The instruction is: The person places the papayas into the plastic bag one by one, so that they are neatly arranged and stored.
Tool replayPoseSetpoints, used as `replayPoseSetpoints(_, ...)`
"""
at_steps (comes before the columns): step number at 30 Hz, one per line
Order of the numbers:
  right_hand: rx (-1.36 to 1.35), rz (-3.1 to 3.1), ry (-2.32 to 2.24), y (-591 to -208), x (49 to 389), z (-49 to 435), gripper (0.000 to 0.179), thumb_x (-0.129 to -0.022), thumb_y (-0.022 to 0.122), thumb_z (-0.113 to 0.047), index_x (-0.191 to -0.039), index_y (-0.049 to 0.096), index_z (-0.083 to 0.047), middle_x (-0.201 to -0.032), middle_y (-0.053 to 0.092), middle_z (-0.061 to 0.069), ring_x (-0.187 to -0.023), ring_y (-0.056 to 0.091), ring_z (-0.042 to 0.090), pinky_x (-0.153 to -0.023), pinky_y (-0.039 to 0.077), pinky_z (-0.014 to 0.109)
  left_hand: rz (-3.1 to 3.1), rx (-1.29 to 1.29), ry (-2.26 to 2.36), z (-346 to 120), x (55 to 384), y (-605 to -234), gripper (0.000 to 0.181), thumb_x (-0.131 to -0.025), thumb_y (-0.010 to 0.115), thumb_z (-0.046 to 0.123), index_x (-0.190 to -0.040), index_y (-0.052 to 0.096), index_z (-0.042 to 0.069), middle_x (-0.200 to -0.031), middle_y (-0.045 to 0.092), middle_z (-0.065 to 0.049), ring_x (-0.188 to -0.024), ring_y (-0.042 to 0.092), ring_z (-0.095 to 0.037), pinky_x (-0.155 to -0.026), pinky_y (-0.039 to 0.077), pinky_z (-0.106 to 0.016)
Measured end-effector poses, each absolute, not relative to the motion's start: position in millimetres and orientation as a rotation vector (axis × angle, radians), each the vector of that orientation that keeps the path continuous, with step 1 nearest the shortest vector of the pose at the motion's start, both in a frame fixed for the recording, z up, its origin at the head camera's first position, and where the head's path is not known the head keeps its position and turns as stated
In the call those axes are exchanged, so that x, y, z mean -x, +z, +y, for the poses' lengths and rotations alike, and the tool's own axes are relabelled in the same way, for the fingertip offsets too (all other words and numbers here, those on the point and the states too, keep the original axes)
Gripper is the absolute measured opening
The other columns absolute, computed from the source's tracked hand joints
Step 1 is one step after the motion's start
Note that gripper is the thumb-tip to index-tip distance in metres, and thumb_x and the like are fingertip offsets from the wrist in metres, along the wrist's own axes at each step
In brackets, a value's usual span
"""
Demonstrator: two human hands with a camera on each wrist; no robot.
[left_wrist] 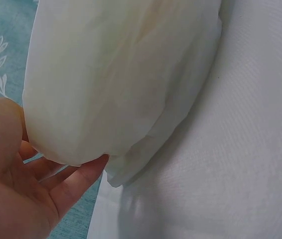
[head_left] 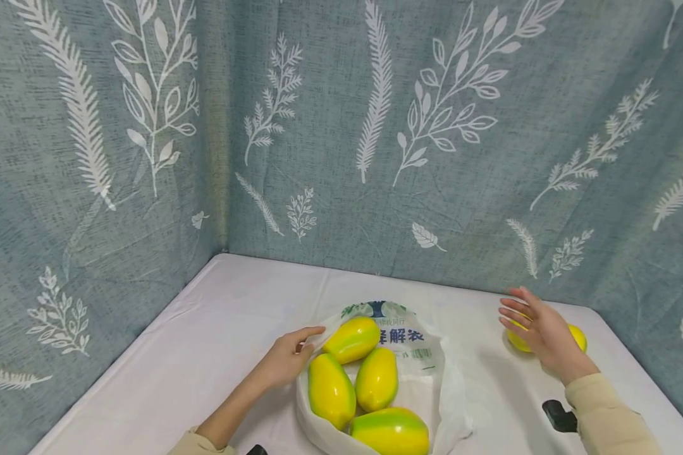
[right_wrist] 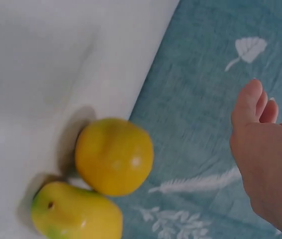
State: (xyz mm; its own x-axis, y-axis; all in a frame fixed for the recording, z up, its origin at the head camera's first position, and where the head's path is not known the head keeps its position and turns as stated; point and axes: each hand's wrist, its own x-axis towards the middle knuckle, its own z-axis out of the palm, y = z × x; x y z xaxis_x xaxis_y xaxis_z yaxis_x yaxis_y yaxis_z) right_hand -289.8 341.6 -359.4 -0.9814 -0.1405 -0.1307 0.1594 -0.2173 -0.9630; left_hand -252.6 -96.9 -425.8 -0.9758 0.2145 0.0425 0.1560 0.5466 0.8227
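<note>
A white plastic bag (head_left: 455, 404) with printed lettering stands open on the table, several glossy yellow-green papaya-like fruits (head_left: 331, 390) inside it. My left hand (head_left: 287, 355) grips the bag's left rim. In the left wrist view, the thumb and fingers of that hand (left_wrist: 29, 186) pinch the bag's thin edge. Above the far right of the table, my right hand (head_left: 549, 338) is raised with its fingers relaxed, holding nothing. It partly hides yellow fruit (head_left: 578, 339) in the head view. The right wrist view shows two fruits there, a rounder-looking one (right_wrist: 113, 157) beside another (right_wrist: 78, 211), apart from the hand.
A white cloth covers the table (head_left: 250, 297). Blue-green curtains (head_left: 330, 126) with white leaf prints hang along the back and sides. A black strap piece (head_left: 559, 416) sits by the right sleeve.
</note>
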Motion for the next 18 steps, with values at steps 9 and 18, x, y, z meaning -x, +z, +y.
replayPoseSetpoints(9, -0.164, 1.711, -2.471, -369, 292, 390, 0.05, -0.091, 0.055, -0.046, -0.129, 0.035, -0.02, -0.116, 0.046, -0.004, -0.098, 0.056, 0.008, -0.088, 0.048, 0.027, 2.71, -0.314, 1.433, -96, 252, -426, 0.039, -0.095, 0.048, 0.002, -0.132, 0.057, 0.01, -0.135, 0.05, -0.02, -0.115, 0.051, -0.037, -0.09, 0.045, -0.053)
replayPoseSetpoints(18, -0.435, 1.43, -2.671, -387, 282, 435, 0.036, -0.092, 0.058, -0.04, -0.121, 0.042, -0.029, -0.092, 0.057, -0.003, -0.086, 0.056, 0.011, -0.081, 0.05, 0.027, 2.704, -0.327, 1.449, -96, 250, -424, 0.038, -0.095, 0.048, 0.001, -0.131, 0.058, 0.009, -0.134, 0.051, -0.02, -0.113, 0.052, -0.037, -0.09, 0.045, -0.053)
